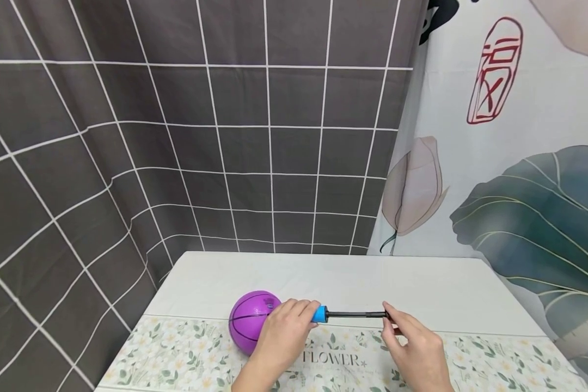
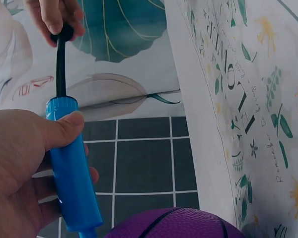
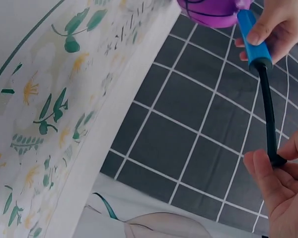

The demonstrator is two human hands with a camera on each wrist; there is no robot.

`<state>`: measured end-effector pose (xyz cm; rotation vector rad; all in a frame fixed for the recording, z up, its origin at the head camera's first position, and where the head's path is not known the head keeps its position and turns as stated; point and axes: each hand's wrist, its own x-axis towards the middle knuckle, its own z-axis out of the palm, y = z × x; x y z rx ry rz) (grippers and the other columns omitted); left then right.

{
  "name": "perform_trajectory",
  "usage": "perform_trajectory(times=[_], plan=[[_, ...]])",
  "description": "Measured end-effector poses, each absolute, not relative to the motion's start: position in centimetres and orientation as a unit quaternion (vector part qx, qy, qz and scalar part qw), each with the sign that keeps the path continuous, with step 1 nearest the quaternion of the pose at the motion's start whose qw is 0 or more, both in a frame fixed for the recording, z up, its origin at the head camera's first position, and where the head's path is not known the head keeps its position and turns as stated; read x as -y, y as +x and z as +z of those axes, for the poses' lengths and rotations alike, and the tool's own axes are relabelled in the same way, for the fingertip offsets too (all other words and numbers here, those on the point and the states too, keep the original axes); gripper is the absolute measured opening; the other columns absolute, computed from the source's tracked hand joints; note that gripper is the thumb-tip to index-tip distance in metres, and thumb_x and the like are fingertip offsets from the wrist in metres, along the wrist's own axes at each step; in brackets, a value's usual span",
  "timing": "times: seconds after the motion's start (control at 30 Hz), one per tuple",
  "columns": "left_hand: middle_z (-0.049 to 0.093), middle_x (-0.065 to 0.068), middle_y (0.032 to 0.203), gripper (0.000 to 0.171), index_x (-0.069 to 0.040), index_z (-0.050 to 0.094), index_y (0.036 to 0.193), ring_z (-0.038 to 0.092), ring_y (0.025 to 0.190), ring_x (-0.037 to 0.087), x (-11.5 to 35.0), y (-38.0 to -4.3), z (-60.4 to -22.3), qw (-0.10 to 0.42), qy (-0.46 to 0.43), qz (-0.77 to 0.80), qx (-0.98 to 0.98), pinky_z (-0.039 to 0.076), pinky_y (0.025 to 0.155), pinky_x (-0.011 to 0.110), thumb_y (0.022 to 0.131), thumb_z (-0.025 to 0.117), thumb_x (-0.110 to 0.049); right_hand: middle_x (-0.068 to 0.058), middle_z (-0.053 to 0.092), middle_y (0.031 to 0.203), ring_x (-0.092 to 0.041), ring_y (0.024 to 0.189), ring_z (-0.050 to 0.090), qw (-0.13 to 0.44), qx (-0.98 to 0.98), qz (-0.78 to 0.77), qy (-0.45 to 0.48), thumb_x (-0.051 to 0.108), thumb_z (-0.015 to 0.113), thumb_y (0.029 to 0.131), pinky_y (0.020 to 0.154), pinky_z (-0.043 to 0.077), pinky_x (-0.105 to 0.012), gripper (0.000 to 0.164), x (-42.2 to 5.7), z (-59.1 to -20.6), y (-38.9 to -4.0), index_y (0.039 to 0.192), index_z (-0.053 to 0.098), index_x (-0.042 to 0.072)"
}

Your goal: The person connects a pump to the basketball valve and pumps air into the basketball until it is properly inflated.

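My left hand grips the blue barrel of a hand pump, thumb across one side and fingers around the other. A long black rod stands out from the barrel toward the right. Its black end is pinched between the thumb and fingers of my right hand. The pump lies roughly level over the table in the head view. Beside my left hand is a purple ball with black basketball lines; the barrel's narrow end points toward it. My left hand hides part of the ball in the head view.
The table has a white back strip and a flower-printed cloth with lettering along the front. Behind it hangs a dark curtain with white grid lines. A white curtain with leaf prints hangs at the right.
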<state>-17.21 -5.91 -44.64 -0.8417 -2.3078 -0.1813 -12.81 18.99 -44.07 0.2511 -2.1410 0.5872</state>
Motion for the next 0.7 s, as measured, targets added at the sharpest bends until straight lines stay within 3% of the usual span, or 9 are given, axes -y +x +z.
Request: perform_trajectory(times=[0.4,0.7], plan=[[0.072,-0.002,0.102,0.042,-0.011,0.071,0.114,0.066,0.09,0.014,4.7,-16.8,-44.9,0.384,-0.327,-0.047,0.862,0.058,0.087,0.029,0.078,0.084,-0.031,-0.012,0.077,0.087,-0.013,0.059,0.069,0.469,0.846,0.221,0.125,-0.009,0.075,0.072,0.053,0.054,-0.013,0.036,-16.5,-44.7,-13.0,0.108,0.075,-0.003],[0.072,-0.003,0.101,0.041,-0.011,0.072,0.114,0.067,0.089,0.012,3.5,-16.3,-45.1,0.372,-0.346,-0.046,0.86,0.058,0.085,0.028,0.081,0.083,-0.032,-0.007,0.076,0.085,-0.006,0.057,0.067,0.452,0.847,0.228,0.164,-0.006,0.081,0.068,0.052,0.051,-0.01,0.038,-13.9,-45.4,-12.8,0.106,0.077,-0.001]])
